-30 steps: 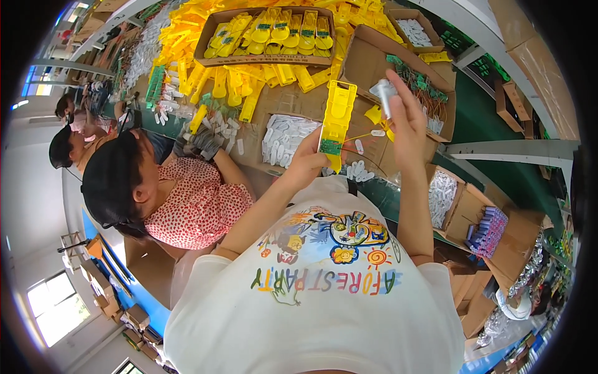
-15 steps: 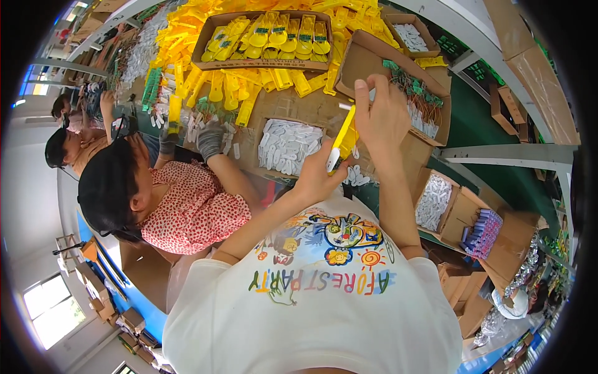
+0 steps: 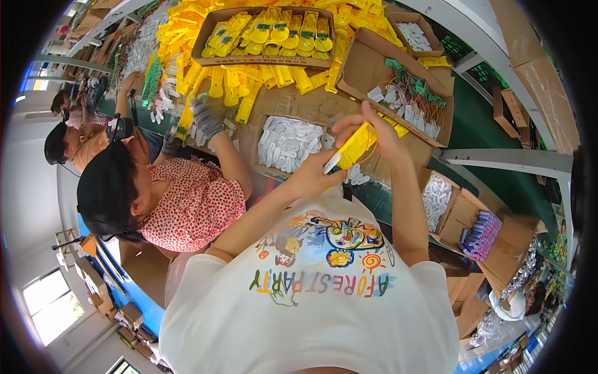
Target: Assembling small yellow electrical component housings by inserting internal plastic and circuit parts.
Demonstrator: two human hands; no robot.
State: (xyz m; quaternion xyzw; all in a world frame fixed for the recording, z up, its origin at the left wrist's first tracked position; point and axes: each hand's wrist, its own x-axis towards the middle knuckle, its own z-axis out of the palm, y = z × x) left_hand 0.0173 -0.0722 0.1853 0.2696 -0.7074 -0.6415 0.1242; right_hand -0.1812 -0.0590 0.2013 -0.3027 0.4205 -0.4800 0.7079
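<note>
In front of my chest, my left hand (image 3: 313, 177) is closed around the near end of a yellow plastic casing (image 3: 357, 147). A small white oval piece (image 3: 332, 163) sits at that end, beside my left fingers. My right hand (image 3: 384, 136) is bent around the casing's far end, its fingers curled over the upper edge. A thin wire seems to run along the casing's right side. Just left of my hands, an open box (image 3: 264, 163) holds many white oval pieces. Several loose white pieces (image 3: 356, 176) lie below the casing.
A carton (image 3: 261, 61) of yellow casings with green boards stands ahead, before a heap of yellow parts (image 3: 187, 31). Right of it, a tilted box (image 3: 364, 59) holds wired green boards. A co-worker's gloved hand (image 3: 208, 116) works at left. Purple cylinders (image 3: 483, 234) are at right.
My right hand has come down from beside the tilted box onto the casing. The casing has turned from edge-on to show its broad face. The co-worker's gloved hand has moved farther away.
</note>
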